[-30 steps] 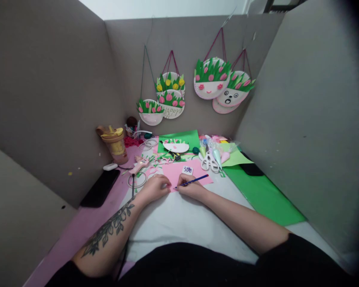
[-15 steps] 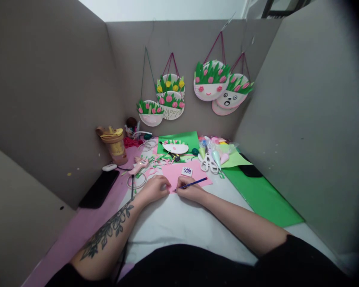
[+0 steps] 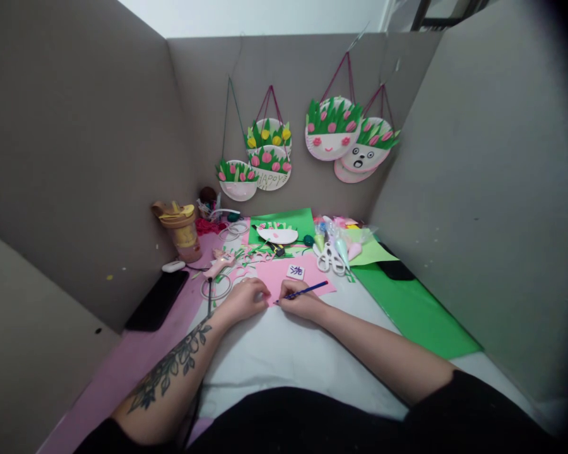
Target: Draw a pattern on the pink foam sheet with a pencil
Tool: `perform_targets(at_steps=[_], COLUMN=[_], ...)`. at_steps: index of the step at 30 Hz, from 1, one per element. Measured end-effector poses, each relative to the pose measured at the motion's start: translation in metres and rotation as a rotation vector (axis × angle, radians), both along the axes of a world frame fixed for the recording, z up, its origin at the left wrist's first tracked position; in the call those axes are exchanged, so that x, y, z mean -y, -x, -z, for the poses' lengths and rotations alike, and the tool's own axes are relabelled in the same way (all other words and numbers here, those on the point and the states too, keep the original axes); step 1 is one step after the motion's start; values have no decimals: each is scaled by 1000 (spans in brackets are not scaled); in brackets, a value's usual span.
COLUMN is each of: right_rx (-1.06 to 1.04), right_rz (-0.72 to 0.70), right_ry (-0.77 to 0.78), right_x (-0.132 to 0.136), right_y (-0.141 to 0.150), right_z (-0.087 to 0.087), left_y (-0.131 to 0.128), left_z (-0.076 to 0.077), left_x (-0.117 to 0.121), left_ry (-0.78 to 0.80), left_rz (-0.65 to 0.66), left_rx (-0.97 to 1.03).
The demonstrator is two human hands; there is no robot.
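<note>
My right hand (image 3: 301, 299) is closed around a dark blue pencil (image 3: 315, 287), its tip touching the lower part of a sheet of pink paper (image 3: 271, 272). Curled at the paper's lower left edge, my left hand (image 3: 246, 297) presses on the sheet with its fingertips and thumb. A small white eraser-like block (image 3: 295, 272) with dark characters lies on the paper, above the pencil. Any pencil line is too faint to make out.
White-handled scissors (image 3: 330, 258) and piping bags (image 3: 341, 246) lie behind at right. A pink glue gun (image 3: 218, 265) with its cord is at left, near a tumbler (image 3: 182, 233) and a black phone (image 3: 157, 301). A decorated half plate (image 3: 278, 234) lies behind. Grey partitions enclose the table.
The view has shifted very slightly. Both hands stay in nearly the same place, with the pencil tip still at the pink paper.
</note>
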State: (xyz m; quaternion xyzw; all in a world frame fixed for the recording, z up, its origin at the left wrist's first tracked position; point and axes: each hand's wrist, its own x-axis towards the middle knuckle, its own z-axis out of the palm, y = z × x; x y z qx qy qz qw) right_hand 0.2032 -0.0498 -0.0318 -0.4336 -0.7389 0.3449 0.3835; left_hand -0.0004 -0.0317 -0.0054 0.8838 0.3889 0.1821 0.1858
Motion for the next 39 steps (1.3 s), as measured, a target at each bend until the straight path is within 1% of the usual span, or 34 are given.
perform_targets(at_steps=[2,8,13,19,24,33,36,39], right_rx=[-1,1,8,14,22,33,29,4], right_rz=[7,-41,-21,-48,-38,-73,-67,-27], right_ry=[0,47,33,29,21,33,30,20], right_x=[0,4,4,4,5,6,6,5], right_y=[0,1,2,3,3,4,3,2], right_z=[-1,-5,-6,-6,-6,-7,-7,-6], left_y=[0,-1,0,0,0,0,1,1], left_z=[0,1,1,2,4,1,2,4], left_x=[-1,-2,-1,-3,-4,-3,-4,-5], left_ry=[-3,-9,-8,-13,-10,2,4,-2], left_rz=[0,2,-3,1,0,2,0,0], left_rx=[0,-10,-10,-13,-15,-15,-13,-11])
